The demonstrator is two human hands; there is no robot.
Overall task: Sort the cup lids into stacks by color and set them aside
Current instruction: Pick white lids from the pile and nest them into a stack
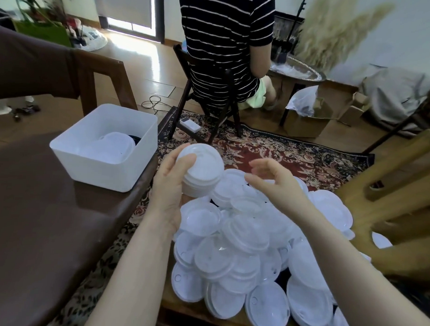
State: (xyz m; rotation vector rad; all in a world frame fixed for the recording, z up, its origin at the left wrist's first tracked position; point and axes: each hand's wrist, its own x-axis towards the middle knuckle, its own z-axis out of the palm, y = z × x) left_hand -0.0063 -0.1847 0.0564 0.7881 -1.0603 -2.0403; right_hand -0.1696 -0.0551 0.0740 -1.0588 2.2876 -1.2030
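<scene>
Left hand [170, 185] grips white lid stack [201, 172]; right hand [273, 179] seemingly empty.

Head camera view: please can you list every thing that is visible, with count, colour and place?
stack of lids: one, white, held up above the pile
pile of loose lids: too many to count, white, on the low table in front
bin: one, white, on the brown surface at left, white and dark lids inside
rug: one, red and dark floral, on the floor
seated person: one, black striped shirt, back turned, on a dark chair
cardboard box: one, brown, on the floor at right, plastic bag in it
dried grass: one bunch, beige, upper right
left hand: grips the stack of lids
right hand: fingers curled, holding nothing, above the pile
</scene>
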